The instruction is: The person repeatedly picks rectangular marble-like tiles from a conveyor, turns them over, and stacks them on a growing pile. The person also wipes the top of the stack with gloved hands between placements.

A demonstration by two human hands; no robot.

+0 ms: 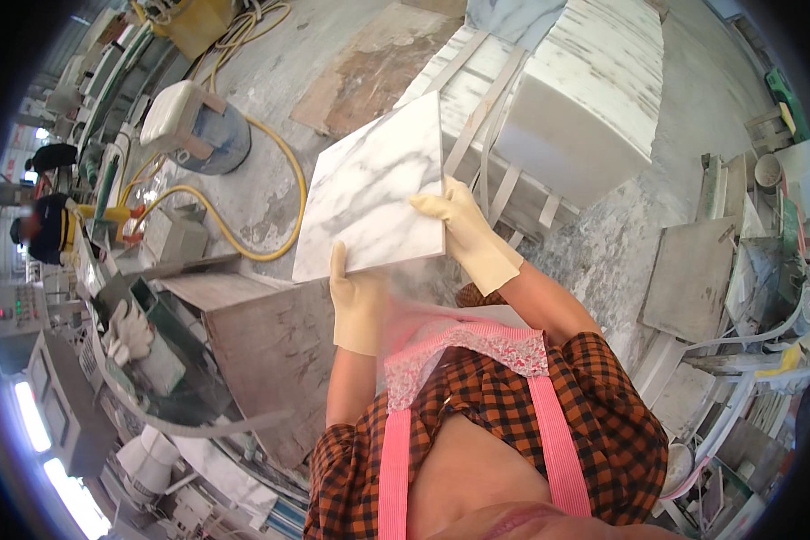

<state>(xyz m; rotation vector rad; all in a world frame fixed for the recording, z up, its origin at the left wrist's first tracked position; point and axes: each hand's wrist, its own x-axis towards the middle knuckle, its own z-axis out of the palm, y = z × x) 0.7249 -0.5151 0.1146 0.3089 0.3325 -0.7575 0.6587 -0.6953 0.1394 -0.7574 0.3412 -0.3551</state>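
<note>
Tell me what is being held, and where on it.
A white, grey-veined stone tile: the left hand grips its near edge, the right hand its right edge.

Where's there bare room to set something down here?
Bare grey concrete floor shows between the curved yellow hose and the flat brown-stained board, and right of the stacked white grey-veined slabs. It's crowded at left around the crumpled white gloves, and at far right around the rectangular grey slab.

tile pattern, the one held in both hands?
White tile with streaky grey veining; shows best in the head view.
</note>
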